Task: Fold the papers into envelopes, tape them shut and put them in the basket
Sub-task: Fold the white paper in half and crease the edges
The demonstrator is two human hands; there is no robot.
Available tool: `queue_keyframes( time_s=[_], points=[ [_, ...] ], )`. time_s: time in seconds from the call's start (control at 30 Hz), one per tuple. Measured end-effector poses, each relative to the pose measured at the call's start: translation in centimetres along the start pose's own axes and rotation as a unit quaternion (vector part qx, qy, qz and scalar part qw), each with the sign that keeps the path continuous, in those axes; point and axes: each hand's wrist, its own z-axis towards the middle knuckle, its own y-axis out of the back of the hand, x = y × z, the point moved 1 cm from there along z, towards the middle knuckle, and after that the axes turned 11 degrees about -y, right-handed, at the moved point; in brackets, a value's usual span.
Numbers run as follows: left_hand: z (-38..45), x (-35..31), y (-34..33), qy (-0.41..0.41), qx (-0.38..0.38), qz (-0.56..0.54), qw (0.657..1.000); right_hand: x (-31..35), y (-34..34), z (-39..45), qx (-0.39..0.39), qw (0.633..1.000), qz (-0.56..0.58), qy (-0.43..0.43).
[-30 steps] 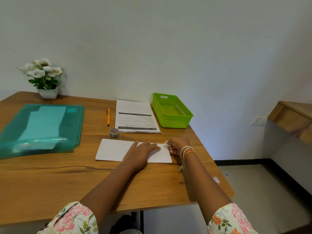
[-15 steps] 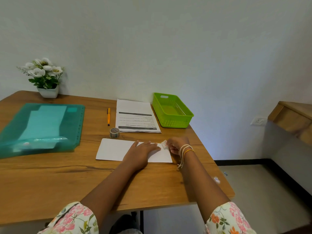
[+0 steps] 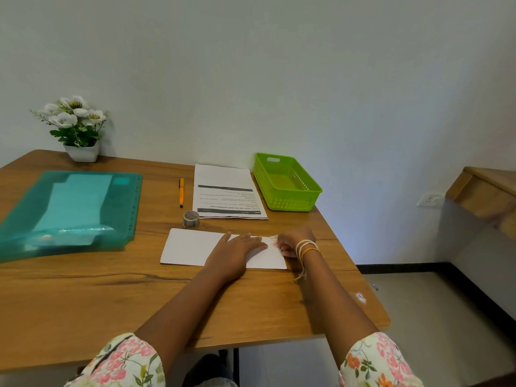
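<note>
A white folded paper (image 3: pixel 190 247) lies flat on the wooden desk (image 3: pixel 83 303). My left hand (image 3: pixel 237 251) rests flat on its right half, fingers straight and pointing right. My right hand (image 3: pixel 293 243) sits at the paper's right end and pinches a small patterned piece of tape (image 3: pixel 274 241) against the paper's upper right corner. The tape roll (image 3: pixel 191 219) stands just behind the paper. A stack of printed papers (image 3: pixel 227 191) lies further back, with the green basket (image 3: pixel 315 191) to its right; I see nothing inside the basket.
An orange pen (image 3: pixel 181 192) lies left of the printed papers. A teal plastic folder (image 3: pixel 69 210) holding sheets covers the desk's left side. A potted white flower (image 3: pixel 75 127) stands at the back left. The desk's right edge is close to my right hand.
My right hand has shifted slightly left, bringing the tape piece down onto the paper's right end. My left hand has stayed flat on the paper.
</note>
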Motion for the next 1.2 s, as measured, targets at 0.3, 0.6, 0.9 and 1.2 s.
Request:
queue_keyframes(
  time_s=[0.3, 0.6, 0.9, 1.2],
  points=[
    [0.0, -0.1, 0.1, 0.002, 0.011, 0.007, 1.0, 0.1, 0.1, -0.2, 0.007, 1.0, -0.008, -0.006],
    [0.5, 0.7, -0.4, 0.01, -0.006, -0.027, 1.0, 0.2, -0.1, 0.2, 0.018, 0.998, -0.056, -0.023],
    [4.5, -1.2, 0.1, 0.131, -0.073, -0.004, 0.989, -1.0, 0.4, 1.1, -0.018, 0.994, -0.095, 0.055],
    [4.8, -2.0, -2.1, 0.155, -0.114, 0.006, 0.981, -2.7, 0.2, 2.3, -0.027, 0.979, -0.11, 0.172]
  ],
)
